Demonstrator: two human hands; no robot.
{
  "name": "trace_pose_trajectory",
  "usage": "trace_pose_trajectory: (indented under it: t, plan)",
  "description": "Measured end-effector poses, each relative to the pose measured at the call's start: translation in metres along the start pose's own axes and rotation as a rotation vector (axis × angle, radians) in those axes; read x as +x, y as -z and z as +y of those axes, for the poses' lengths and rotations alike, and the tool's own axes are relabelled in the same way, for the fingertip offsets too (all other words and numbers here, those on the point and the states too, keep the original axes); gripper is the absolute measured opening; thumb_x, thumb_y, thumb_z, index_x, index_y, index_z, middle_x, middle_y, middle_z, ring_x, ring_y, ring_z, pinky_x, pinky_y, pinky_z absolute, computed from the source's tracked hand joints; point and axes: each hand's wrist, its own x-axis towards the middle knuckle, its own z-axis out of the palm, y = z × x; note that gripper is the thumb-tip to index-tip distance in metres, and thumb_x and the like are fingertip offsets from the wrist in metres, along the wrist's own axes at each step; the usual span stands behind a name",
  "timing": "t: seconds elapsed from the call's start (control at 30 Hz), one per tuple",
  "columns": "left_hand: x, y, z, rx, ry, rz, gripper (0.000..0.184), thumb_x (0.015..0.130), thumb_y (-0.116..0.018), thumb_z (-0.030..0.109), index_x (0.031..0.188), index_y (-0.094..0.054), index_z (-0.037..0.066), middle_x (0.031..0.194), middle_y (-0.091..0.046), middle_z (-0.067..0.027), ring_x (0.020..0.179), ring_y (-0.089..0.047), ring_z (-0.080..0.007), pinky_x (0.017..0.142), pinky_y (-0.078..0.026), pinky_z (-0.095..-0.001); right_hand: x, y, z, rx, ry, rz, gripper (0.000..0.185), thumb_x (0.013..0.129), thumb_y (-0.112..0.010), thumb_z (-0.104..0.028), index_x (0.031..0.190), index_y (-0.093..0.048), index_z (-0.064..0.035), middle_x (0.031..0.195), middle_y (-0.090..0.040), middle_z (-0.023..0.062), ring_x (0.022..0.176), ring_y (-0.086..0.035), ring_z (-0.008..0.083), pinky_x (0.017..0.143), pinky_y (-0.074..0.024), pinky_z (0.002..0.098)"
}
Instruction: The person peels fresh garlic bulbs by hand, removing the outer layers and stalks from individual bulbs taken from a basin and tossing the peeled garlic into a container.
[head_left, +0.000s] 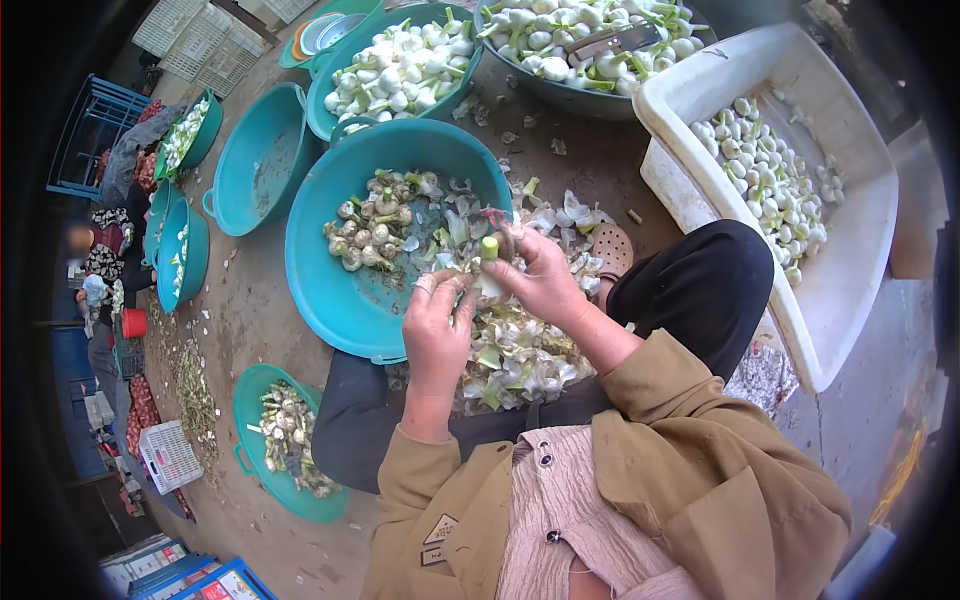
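My right hand is closed around a garlic bulb with a short green stem stub standing up beside the thumb. Close against it, my left hand has its fingers bent and pinched at the bulb's side; what lies between those fingertips is hidden. Both hands are over the near right rim of a large teal basin. Unpeeled garlic bulbs sit in that basin, along with some loose skins. A heap of pale garlic peelings covers the space between my legs, below the hands.
A white plastic tub at right holds peeled bulbs. Full basins of white bulbs stand at the back, one with a cleaver on top. A smaller green basin is at left. Another person sits far left.
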Motion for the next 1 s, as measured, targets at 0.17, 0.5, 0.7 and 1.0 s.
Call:
trace_pose_trajectory:
  t: [0.17, 0.5, 0.7, 1.0]
  plan:
    - [-0.002, 0.003, -0.007, 0.079, 0.008, -0.208, 0.015, 0.075, -0.062, 0.005, 0.088, -0.055, 0.001, 0.089, -0.055, -0.0147, 0.08, -0.056, -0.0328, 0.066, -0.045, -0.0389, -0.006, -0.003, 0.0, -0.034, 0.081, -0.005, 0.021, 0.072, -0.07, -0.007, 0.087, -0.057, -0.0015, 0.079, -0.054, 0.01, 0.073, -0.055, 0.0255, 0.066, -0.0442, 0.0327]
    - [-0.054, 0.012, -0.013, 0.309, 0.062, -0.712, 0.02, 0.076, -0.065, 0.014, 0.089, -0.055, 0.002, 0.088, -0.054, -0.0132, 0.081, -0.057, -0.027, 0.066, -0.047, -0.0355, 0.013, 0.016, 0.022, 0.541, -0.584, 0.316, 0.038, 0.086, -0.062, -0.026, 0.112, -0.053, 0.0007, 0.093, -0.059, 0.0031, 0.079, -0.054, 0.0078, 0.072, -0.0451, 0.0233]
    - [-0.003, 0.017, -0.022, -0.348, 0.17, -0.077, 0.021, 0.075, -0.068, 0.006, 0.094, -0.059, 0.004, 0.088, -0.055, -0.0052, 0.079, -0.055, -0.0144, 0.065, -0.046, -0.0275, 0.004, 0.0, 0.0, 0.355, -0.448, -0.141, 0.028, 0.085, -0.064, -0.021, 0.103, -0.058, 0.0006, 0.087, -0.059, 0.0012, 0.078, -0.054, 0.008, 0.073, -0.045, 0.0257]
    - [-0.02, 0.017, -0.025, 0.077, -0.063, -0.28, 0.017, 0.078, -0.062, 0.011, 0.085, -0.053, -0.001, 0.087, -0.053, -0.0176, 0.084, -0.054, -0.0362, 0.069, -0.045, -0.0423, 0.001, -0.006, 0.016, 0.377, -0.721, 0.042, 0.028, 0.084, -0.065, -0.021, 0.099, -0.058, 0.0008, 0.078, -0.059, 0.0002, 0.066, -0.053, 0.006, 0.061, -0.0459, 0.0217]
